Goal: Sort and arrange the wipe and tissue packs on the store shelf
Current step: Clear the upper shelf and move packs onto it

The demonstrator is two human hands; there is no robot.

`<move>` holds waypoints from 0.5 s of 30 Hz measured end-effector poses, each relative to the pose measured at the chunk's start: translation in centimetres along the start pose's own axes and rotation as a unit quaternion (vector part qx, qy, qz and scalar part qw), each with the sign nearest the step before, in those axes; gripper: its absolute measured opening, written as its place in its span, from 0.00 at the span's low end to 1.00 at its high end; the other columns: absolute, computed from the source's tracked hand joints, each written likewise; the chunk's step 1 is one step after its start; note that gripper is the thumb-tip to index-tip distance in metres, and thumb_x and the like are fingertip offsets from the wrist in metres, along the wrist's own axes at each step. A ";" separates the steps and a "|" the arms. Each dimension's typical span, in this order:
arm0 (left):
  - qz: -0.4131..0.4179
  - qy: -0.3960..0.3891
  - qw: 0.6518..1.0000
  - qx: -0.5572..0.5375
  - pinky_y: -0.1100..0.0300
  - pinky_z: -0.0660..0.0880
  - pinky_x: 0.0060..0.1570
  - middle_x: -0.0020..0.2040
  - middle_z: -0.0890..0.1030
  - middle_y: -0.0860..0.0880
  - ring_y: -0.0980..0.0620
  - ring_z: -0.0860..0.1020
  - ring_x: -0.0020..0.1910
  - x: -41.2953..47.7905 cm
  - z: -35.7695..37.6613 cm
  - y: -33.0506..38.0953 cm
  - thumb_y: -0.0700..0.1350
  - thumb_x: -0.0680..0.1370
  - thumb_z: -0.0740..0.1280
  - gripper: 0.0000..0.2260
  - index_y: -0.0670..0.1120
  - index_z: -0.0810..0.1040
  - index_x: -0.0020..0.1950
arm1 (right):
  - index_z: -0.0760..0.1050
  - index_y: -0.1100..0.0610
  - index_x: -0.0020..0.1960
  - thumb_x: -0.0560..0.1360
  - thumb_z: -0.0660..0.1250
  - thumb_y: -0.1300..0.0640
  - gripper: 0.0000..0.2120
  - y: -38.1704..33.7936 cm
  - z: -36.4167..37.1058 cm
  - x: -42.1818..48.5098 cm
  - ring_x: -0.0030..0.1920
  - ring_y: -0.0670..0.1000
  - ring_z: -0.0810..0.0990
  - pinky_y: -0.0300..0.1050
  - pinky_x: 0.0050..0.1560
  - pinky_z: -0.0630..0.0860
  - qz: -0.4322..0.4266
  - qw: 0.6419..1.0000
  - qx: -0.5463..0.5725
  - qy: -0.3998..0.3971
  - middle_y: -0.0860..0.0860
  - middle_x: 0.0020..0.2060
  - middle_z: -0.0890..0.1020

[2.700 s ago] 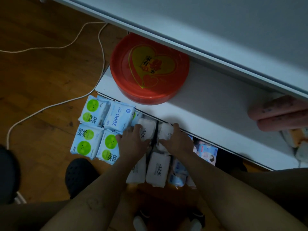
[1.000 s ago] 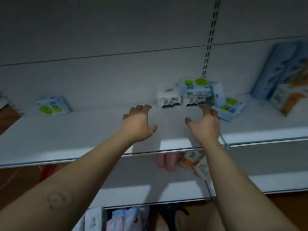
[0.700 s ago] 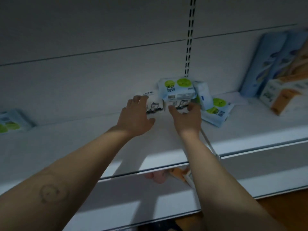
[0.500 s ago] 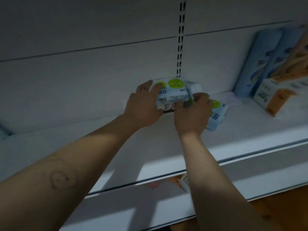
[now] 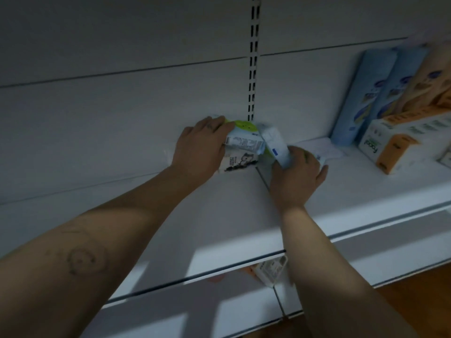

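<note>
Stands above a lower shelf [image 5: 244,313] with one small pack [image 5: 271,269] peeking out under the lip, too hidden to identify. Stretches both forearms across the bare front of the store shelf [image 5: 219,215] toward the cluster against the back panel [image 5: 122,106]. Has closed in within the last second, going from open hands hovering short of the packs to contact on both sides. Curls the left hand [image 5: 199,148] round the left end of the green-dot wipe pack [image 5: 244,140], stacked on a white cartoon-print pack [image 5: 240,162]. Seems to pinch the lower end of a tilted white pack [image 5: 274,142] with the right hand [image 5: 296,174], palm covering most of a flat pack [image 5: 321,158] beneath. Looks ready to square up or lift this group, with sorting here barely begun. Leaves untouched, farther right at the same level, tall blue packs [image 5: 366,101] standing upright and a white-and-orange tissue box [image 5: 395,147].
</note>
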State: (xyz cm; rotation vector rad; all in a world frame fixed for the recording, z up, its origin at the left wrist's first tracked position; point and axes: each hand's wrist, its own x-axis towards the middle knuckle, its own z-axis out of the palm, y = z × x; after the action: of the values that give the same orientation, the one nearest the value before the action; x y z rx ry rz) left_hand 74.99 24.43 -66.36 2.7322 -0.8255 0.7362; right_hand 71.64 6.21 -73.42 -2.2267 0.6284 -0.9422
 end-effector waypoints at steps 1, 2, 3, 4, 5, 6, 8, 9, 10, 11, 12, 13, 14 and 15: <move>0.009 0.006 1.000 0.011 0.41 0.74 0.53 0.66 0.76 0.38 0.35 0.76 0.61 -0.4 -0.7 -0.2 0.39 0.72 0.66 0.22 0.43 0.76 0.66 | 0.77 0.55 0.57 0.67 0.69 0.59 0.17 -0.5 -0.5 0.0 0.58 0.59 0.76 0.55 0.68 0.61 -0.013 0.999 0.036 0.007 0.55 0.53 0.80; 0.013 0.016 1.000 0.020 0.42 0.75 0.52 0.65 0.77 0.39 0.35 0.77 0.61 -0.9 -1.6 -0.4 0.39 0.72 0.66 0.21 0.43 0.77 0.66 | 0.77 0.56 0.57 0.68 0.69 0.62 0.17 -1.1 -1.1 0.0 0.56 0.59 0.77 0.51 0.62 0.67 -0.028 0.996 0.086 0.012 0.56 0.52 0.80; 0.012 0.029 0.999 0.028 0.43 0.75 0.52 0.65 0.77 0.39 0.36 0.78 0.60 -1.5 -2.7 -0.7 0.39 0.72 0.65 0.21 0.43 0.77 0.66 | 0.76 0.58 0.57 0.69 0.68 0.64 0.17 -2.0 -1.8 -0.2 0.55 0.58 0.77 0.46 0.55 0.69 -0.039 0.990 0.132 0.010 0.56 0.53 0.79; 0.007 0.042 0.998 0.035 0.44 0.75 0.51 0.65 0.78 0.40 0.37 0.78 0.60 -2.2 -3.8 -1.1 0.39 0.72 0.65 0.21 0.43 0.77 0.66 | 0.76 0.58 0.58 0.69 0.68 0.66 0.17 -3.0 -2.4 -0.6 0.54 0.57 0.77 0.41 0.50 0.69 -0.049 0.985 0.163 0.003 0.56 0.55 0.78; -0.002 0.053 0.998 0.043 0.45 0.75 0.51 0.65 0.78 0.41 0.37 0.78 0.60 -3.1 -5.0 -1.6 0.39 0.72 0.65 0.21 0.43 0.77 0.66 | 0.75 0.58 0.59 0.70 0.68 0.67 0.18 -4.1 -3.0 -1.2 0.54 0.54 0.76 0.39 0.48 0.68 -0.063 0.982 0.179 -0.006 0.56 0.56 0.77; -0.011 0.061 0.997 0.055 0.45 0.75 0.51 0.65 0.78 0.41 0.38 0.78 0.60 -4.2 -6.3 -2.2 0.39 0.72 0.65 0.21 0.44 0.77 0.66 | 0.75 0.58 0.59 0.70 0.68 0.67 0.18 -5.2 -3.5 -1.9 0.54 0.52 0.75 0.38 0.47 0.68 -0.084 0.978 0.190 -0.017 0.56 0.58 0.76; -0.029 0.066 0.993 0.088 0.46 0.74 0.51 0.64 0.78 0.43 0.39 0.78 0.59 -7.1 -8.9 -3.7 0.39 0.72 0.65 0.21 0.45 0.77 0.65 | 0.75 0.58 0.59 0.69 0.68 0.67 0.19 -7.5 -4.2 -4.0 0.53 0.51 0.74 0.36 0.46 0.67 -0.123 0.969 0.207 -0.050 0.56 0.58 0.76; -0.037 0.065 0.991 0.110 0.47 0.74 0.52 0.63 0.79 0.43 0.40 0.79 0.58 -8.7 -10.1 -4.4 0.40 0.72 0.65 0.21 0.45 0.78 0.65 | 0.76 0.58 0.59 0.68 0.68 0.68 0.19 -8.8 -4.4 -5.1 0.53 0.51 0.74 0.35 0.46 0.67 -0.139 0.963 0.220 -0.066 0.56 0.57 0.76; -0.049 0.061 0.988 0.130 0.47 0.74 0.53 0.62 0.80 0.43 0.40 0.80 0.57 -10.5 -11.4 -5.2 0.40 0.71 0.66 0.21 0.45 0.79 0.64 | 0.76 0.59 0.58 0.67 0.68 0.69 0.20 -10.1 -4.5 -6.3 0.53 0.50 0.75 0.33 0.47 0.67 -0.153 0.955 0.240 -0.080 0.56 0.56 0.77; -0.066 0.054 0.986 0.146 0.47 0.73 0.53 0.62 0.80 0.43 0.41 0.80 0.56 -12.5 -12.7 -5.9 0.41 0.71 0.66 0.20 0.46 0.79 0.63 | 0.77 0.60 0.57 0.66 0.68 0.70 0.20 -11.5 -4.5 -7.6 0.52 0.50 0.75 0.31 0.47 0.67 -0.167 0.946 0.261 -0.093 0.57 0.55 0.77; -0.087 0.046 0.983 0.158 0.47 0.73 0.54 0.61 0.81 0.44 0.41 0.80 0.55 -14.5 -14.1 -6.5 0.41 0.71 0.66 0.20 0.46 0.79 0.63 | 0.77 0.61 0.56 0.64 0.68 0.71 0.20 -12.9 -4.5 -9.1 0.51 0.49 0.75 0.28 0.46 0.66 -0.180 0.937 0.282 -0.105 0.58 0.53 0.78; -0.111 0.037 0.978 0.170 0.47 0.73 0.54 0.61 0.81 0.44 0.41 0.81 0.55 -16.7 -15.6 -7.1 0.42 0.71 0.66 0.20 0.46 0.79 0.63 | 0.77 0.61 0.55 0.64 0.68 0.71 0.20 -14.3 -4.5 -10.9 0.51 0.49 0.75 0.26 0.46 0.66 -0.190 0.927 0.302 -0.116 0.58 0.52 0.78; -0.136 0.030 0.973 0.184 0.47 0.74 0.53 0.60 0.81 0.45 0.41 0.81 0.55 -18.9 -17.1 -7.8 0.42 0.71 0.66 0.20 0.46 0.79 0.63 | 0.78 0.62 0.54 0.64 0.68 0.71 0.19 -15.7 -4.4 -12.7 0.50 0.49 0.75 0.24 0.47 0.66 -0.195 0.918 0.321 -0.130 0.58 0.52 0.79; -0.160 0.020 0.967 0.195 0.47 0.75 0.52 0.60 0.81 0.45 0.40 0.80 0.54 -21.2 -18.6 -8.4 0.42 0.71 0.65 0.20 0.46 0.79 0.63 | 0.78 0.61 0.54 0.64 0.67 0.71 0.19 -17.2 -4.5 -14.6 0.50 0.49 0.75 0.23 0.48 0.66 -0.192 0.910 0.335 -0.150 0.58 0.52 0.79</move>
State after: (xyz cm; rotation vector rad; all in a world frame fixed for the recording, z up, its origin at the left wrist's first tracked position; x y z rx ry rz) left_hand 56.90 47.15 -61.65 3.0685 -0.2301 0.9615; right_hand 62.09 25.53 -65.49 -1.8168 -0.2679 -0.8071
